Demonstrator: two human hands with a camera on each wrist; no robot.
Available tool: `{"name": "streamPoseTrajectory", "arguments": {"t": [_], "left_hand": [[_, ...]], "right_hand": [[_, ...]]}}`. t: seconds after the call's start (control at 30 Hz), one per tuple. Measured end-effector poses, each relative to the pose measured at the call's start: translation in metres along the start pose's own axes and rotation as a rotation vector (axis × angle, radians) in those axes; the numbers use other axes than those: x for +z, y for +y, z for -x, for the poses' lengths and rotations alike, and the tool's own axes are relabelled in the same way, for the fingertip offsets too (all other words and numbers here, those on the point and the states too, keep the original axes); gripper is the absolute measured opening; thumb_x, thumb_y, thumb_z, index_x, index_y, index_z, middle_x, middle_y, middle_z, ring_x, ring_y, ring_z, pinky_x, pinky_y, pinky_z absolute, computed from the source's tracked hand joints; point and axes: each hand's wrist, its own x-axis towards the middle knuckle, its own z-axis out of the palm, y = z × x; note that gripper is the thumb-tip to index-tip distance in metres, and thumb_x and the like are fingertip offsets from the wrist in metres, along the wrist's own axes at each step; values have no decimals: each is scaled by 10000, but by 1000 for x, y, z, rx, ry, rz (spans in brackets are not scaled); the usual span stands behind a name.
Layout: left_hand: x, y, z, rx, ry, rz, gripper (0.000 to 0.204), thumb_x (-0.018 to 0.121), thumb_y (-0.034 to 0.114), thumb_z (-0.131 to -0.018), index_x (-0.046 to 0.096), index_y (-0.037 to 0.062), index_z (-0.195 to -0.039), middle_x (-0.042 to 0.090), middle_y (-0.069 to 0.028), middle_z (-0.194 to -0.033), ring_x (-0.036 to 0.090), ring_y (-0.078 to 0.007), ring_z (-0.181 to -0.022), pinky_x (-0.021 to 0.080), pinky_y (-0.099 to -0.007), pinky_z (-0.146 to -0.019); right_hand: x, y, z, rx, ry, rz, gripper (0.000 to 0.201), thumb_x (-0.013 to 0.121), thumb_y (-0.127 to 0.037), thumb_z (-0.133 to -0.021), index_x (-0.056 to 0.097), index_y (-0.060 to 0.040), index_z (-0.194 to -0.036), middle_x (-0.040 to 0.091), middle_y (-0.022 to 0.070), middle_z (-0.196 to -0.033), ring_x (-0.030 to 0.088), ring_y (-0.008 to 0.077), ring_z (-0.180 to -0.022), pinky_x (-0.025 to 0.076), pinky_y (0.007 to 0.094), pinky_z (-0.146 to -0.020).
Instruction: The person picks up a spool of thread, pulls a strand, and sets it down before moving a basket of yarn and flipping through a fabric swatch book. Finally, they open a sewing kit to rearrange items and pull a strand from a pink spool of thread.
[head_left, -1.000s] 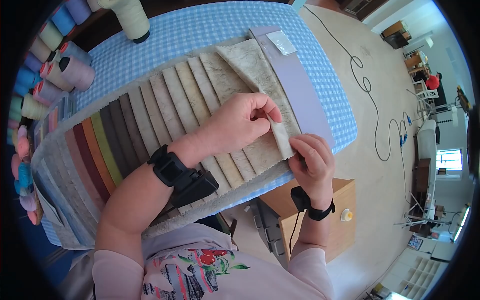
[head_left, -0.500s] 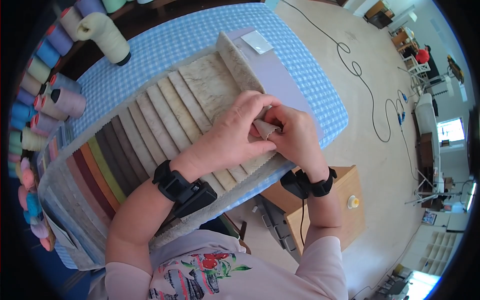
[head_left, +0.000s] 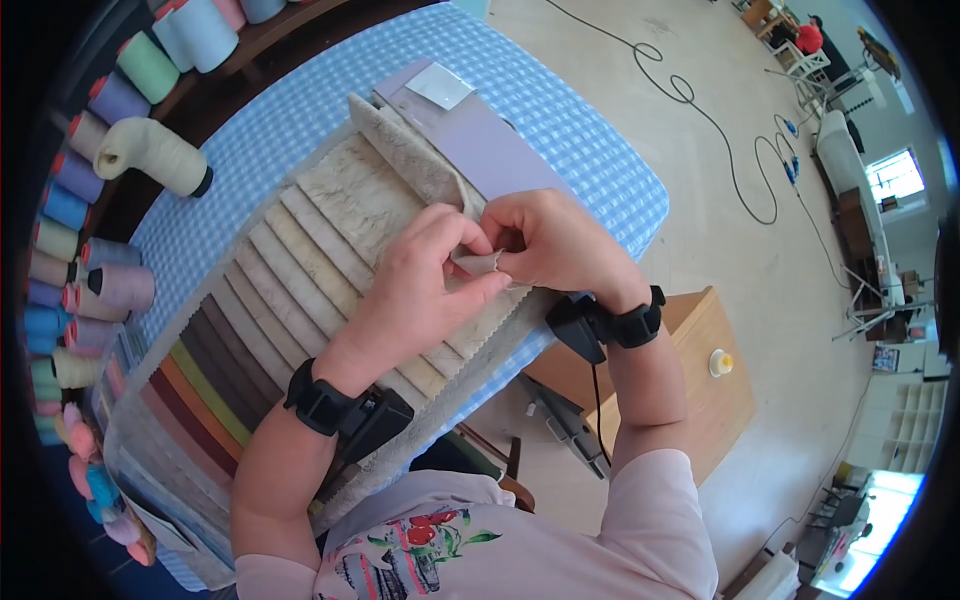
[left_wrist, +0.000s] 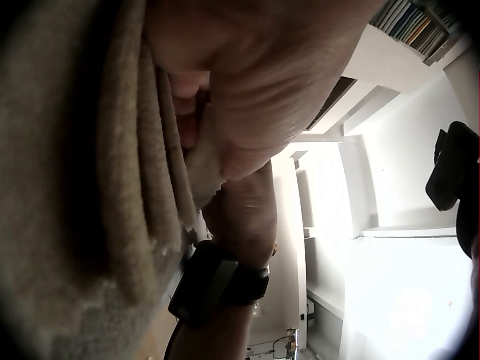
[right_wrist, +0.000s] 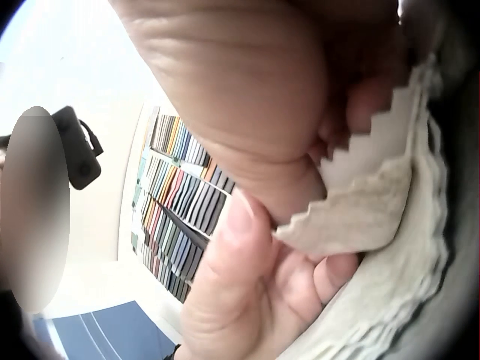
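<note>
A fabric swatch book lies open on the table, its overlapping swatches running from beige to dark, green, orange and maroon. The top beige swatch [head_left: 415, 155] is lifted along its far side and curls back. My left hand [head_left: 415, 285] holds this swatch's near corner between thumb and fingers. Close against it, my right hand [head_left: 560, 245] pinches the same corner. In the right wrist view the zigzag-cut corner [right_wrist: 352, 214] is folded over, right fingers above and left fingers below. Layered swatch edges [left_wrist: 142, 165] stand beside my left hand in the left wrist view.
The swatch book rests on a blue checked cloth [head_left: 290, 130]. A lilac board [head_left: 500, 140] with a small white packet [head_left: 440, 86] lies beyond. Thread cones [head_left: 150, 155] line the left side. A wooden cabinet [head_left: 690, 380] stands at the right, below the table.
My right hand has moved in to meet the left at the swatch's corner. That corner is now folded between them. The head view has turned, shifting the book leftward.
</note>
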Motion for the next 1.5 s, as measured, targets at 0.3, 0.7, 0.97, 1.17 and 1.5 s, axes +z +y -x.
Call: {"name": "streamPoseTrajectory", "arguments": {"t": [0.3,0.7,0.97,1.17,1.5], "left_hand": [[-3,5,0,-114,-48,-84,111,627,-19,-732,548,8,-805,509,-64,-799,536,-169,-671,452,-274,-580],[0,-10,3,-172,-76,180,75,617,-11,-813,581,-27,-877,487,-39,-851,534,-87,-680,460,-225,-609],[-6,0,0,-205,-111,177,72,550,1,-869,587,-58,-890,485,-45,-841,555,-96,-708,467,-220,-638],[-8,-2,1,-226,-115,200,90,538,0,-876,598,-59,-907,499,-47,-843,581,-102,-736,472,-215,-646],[-5,-9,1,-250,-59,364,149,503,15,-910,618,-52,-977,534,-28,-868,581,-88,-748,497,-207,-683]], "right_hand": [[-10,17,4,-148,-155,-267,175,612,-5,-810,574,-8,-981,630,14,-775,566,73,-695,453,230,-623],[-6,28,2,-286,-123,-331,94,522,-1,-889,505,-18,-980,582,28,-832,527,100,-771,439,242,-690],[-3,28,3,-270,-99,-423,73,503,4,-907,508,-15,-977,571,9,-847,515,72,-785,433,226,-702],[-4,29,3,-226,-125,-462,86,494,10,-917,513,-11,-998,573,5,-869,524,60,-803,433,210,-715],[-4,28,6,-236,-111,-657,92,521,28,-895,523,-12,-979,537,-33,-836,494,22,-753,401,168,-658]]}}
